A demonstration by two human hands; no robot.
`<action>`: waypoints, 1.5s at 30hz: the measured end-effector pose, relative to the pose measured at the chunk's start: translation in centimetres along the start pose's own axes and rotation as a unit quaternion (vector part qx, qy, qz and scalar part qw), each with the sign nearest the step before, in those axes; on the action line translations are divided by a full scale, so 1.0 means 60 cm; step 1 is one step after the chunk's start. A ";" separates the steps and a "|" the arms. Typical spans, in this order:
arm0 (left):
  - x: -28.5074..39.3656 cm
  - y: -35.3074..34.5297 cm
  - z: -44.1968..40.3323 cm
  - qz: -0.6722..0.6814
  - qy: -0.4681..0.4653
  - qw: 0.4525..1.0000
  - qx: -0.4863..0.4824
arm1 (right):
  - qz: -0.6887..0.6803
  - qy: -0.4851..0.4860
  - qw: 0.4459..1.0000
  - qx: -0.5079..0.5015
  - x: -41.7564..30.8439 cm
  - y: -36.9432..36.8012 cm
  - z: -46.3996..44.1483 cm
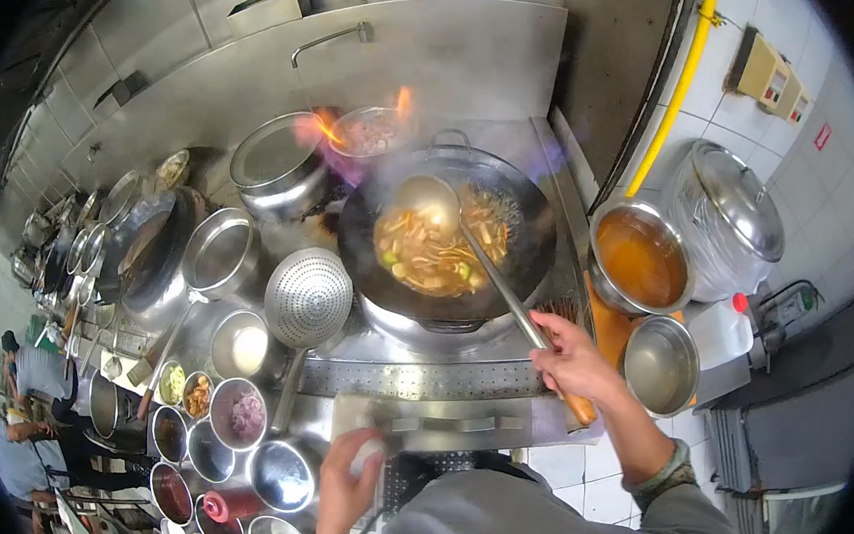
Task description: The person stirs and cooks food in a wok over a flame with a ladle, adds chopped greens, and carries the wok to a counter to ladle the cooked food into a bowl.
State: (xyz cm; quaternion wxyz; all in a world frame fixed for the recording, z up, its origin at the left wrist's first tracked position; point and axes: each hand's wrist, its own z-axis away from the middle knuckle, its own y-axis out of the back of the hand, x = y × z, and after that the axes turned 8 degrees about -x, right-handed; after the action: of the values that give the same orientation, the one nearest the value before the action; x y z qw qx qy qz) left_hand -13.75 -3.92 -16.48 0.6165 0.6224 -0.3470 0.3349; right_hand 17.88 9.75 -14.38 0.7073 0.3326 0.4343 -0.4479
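Observation:
My right hand [575, 359] is closed around the wooden-ended handle of a long metal ladle [430, 205]. The ladle's bowl rests in a large black wok [358, 247], over sliced food in brown sauce [437, 268] with bits of green and orange. Steam rises from it. Low in the view, my left hand [342, 486] is curled, slightly blurred, with a small rounded white thing [368, 455] between thumb and fingers; its kind is unclear. Near that hand lie a perforated skimmer [309, 296] and several metal bowls.
Flames flare beside a pot [367, 132] behind the wok, near a lidded pot [277, 163]. Bowls of onion [238, 415] and sauces crowd the left. A pot of orange liquid [640, 259] and a bowl of cloudy liquid [660, 366] stand right. Other people are at far left.

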 end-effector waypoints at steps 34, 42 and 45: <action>0.048 -0.168 -0.231 -0.196 -0.206 0.958 0.043 | 0.190 -0.118 0.975 -0.023 -0.032 0.078 0.098; 0.031 -0.168 -0.223 -0.175 -0.224 0.958 0.048 | 0.248 -0.004 0.968 0.036 -0.011 0.024 0.006; 0.033 -0.161 -0.222 -0.173 -0.200 0.964 0.034 | 0.216 0.021 0.976 -0.017 0.007 0.076 0.068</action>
State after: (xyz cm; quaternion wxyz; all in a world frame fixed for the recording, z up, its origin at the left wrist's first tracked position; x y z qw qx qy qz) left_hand -4.39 9.33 -19.76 0.5618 0.7477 -0.3386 0.1033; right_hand 23.45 7.80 -12.75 0.7838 0.4154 0.3745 -0.2700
